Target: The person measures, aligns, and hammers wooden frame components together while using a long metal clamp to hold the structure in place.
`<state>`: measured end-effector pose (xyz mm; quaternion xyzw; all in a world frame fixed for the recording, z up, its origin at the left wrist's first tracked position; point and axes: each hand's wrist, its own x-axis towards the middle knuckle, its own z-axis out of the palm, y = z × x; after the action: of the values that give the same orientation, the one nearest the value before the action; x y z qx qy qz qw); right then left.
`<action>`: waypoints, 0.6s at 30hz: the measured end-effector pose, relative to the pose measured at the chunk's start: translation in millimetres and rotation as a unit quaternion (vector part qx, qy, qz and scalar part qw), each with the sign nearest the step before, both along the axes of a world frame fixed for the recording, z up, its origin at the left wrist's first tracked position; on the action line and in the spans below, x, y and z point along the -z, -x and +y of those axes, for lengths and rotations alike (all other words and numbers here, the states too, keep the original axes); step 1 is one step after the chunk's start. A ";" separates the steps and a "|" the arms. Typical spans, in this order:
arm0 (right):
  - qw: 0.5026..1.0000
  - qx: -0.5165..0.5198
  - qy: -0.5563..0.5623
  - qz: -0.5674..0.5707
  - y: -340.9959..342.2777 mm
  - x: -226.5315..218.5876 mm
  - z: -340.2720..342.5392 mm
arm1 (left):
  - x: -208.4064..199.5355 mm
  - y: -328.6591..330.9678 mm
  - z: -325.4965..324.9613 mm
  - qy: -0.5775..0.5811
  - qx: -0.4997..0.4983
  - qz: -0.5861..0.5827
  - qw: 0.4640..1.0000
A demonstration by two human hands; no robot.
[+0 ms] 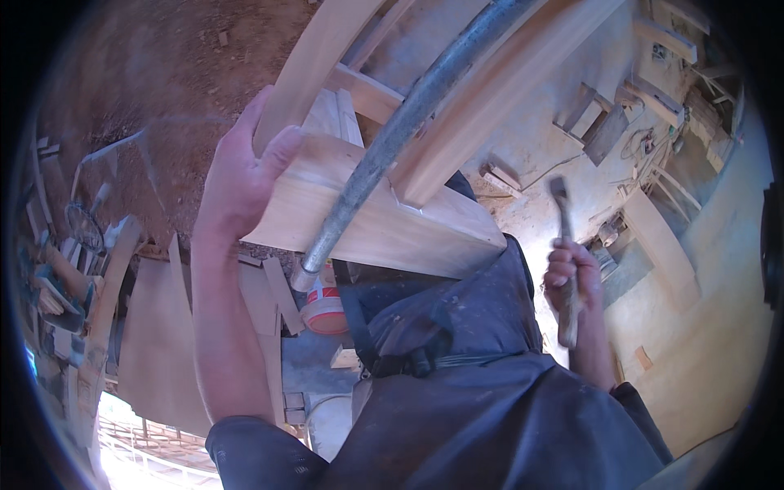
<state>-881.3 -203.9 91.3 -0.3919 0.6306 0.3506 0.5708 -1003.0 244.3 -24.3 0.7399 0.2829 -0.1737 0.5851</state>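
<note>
A pale wooden frame (pixel 351 224) with a thick rail and long beams stands tilted before me. My left hand (pixel 249 167) wraps round the end of one wooden beam (pixel 314 65), its thumb lying at the rail's corner and its other fingers partly hidden behind. Across the frame slants a grey metal pipe (pixel 400 122), with its lower end past the rail's near edge. To the right, apart from the frame, my right hand (pixel 572 273) is closed round the handle of a hammer (pixel 567 220). The hammer is held upright, and its dark head is blurred.
Below the pipe's end sits a red and white tub (pixel 324 310). Boards (pixel 155 343) lean at the left among wood scraps. A curved wooden piece (pixel 661 249) lies at the right, and an open dark box (pixel 592 122) with offcuts stands farther back. Dirt covers the far-left ground.
</note>
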 end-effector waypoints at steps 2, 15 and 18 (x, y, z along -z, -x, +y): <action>0.992 0.059 0.104 -0.027 -6.8 4.1 -25.8 | 1.9 3.9 2.4 0.021 0.001 0.005 1.000; 0.985 0.031 -0.156 0.069 8.0 -26.3 63.9 | 2.8 4.7 1.7 -0.005 -0.009 0.007 1.000; 0.999 0.028 0.031 0.004 7.4 -25.9 -27.0 | 8.8 7.3 9.5 0.015 -0.006 0.005 1.000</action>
<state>-888.7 -230.9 117.2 -0.3905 0.6540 0.3164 0.5654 -1010.3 253.8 -33.1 0.7285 0.2880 -0.1777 0.5957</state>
